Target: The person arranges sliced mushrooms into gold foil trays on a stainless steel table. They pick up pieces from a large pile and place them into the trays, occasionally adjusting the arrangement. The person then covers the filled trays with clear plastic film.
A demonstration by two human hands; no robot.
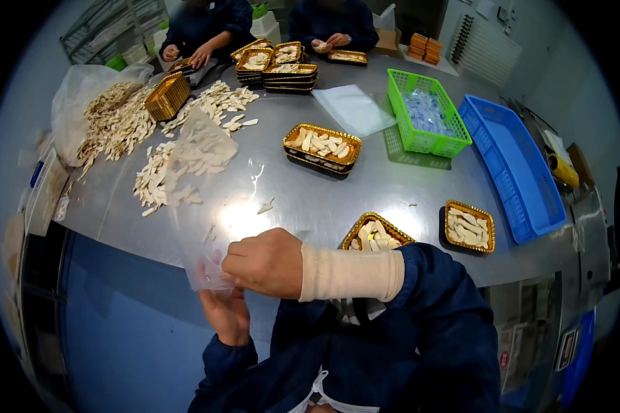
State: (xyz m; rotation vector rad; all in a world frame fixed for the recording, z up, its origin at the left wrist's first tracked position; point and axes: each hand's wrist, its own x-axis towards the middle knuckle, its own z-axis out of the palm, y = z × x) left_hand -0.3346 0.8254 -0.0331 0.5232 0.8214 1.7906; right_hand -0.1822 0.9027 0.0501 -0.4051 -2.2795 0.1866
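Pinched in the fingers of my right hand (266, 263) is the near edge of a clear plastic bag (204, 149). My left hand (227, 312) is at the same edge from below, its fingers partly visible through the film; whether they lie inside or behind it I cannot tell. The bag stretches away over the table, looks empty, and partly veils a pile of pale dried slices (152, 180). Beyond my right wrist is a gold-rimmed tray (364, 219) of slices, partly hidden by my sleeve. A stack of similar filled trays (320, 165) stands farther off.
A steel table (284, 201) carries a larger slice heap (116, 121), flat plastic bags (354, 108), a green basket (429, 139) of clear packets and a blue crate (522, 170). One filled tray (467, 227) sits at right. Two co-workers handle trays and slices across the table.
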